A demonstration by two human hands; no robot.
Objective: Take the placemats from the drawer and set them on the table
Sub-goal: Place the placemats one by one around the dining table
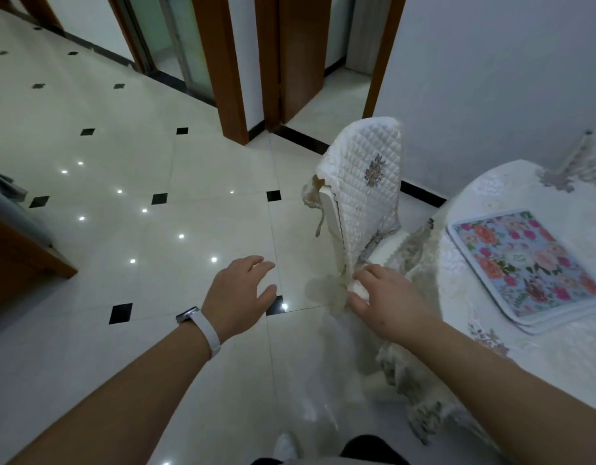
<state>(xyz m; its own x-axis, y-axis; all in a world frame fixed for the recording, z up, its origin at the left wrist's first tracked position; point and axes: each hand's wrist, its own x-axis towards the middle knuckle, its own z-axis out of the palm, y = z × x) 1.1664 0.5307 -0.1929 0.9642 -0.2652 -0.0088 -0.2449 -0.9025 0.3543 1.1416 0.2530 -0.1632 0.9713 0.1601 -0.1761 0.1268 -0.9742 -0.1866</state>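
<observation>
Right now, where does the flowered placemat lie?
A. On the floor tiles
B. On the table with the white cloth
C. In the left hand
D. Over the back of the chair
B: the flowered placemat lies flat on the white-clothed table, while the left hand hovers open over the floor and holds nothing, and the right hand is at the chair.

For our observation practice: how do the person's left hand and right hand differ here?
The left hand hovers over the floor touching nothing; the right hand touches the chair cover. The left hand's wrist wears a white band; the right hand's wrist is bare. Both reach forward, palms down.
</observation>
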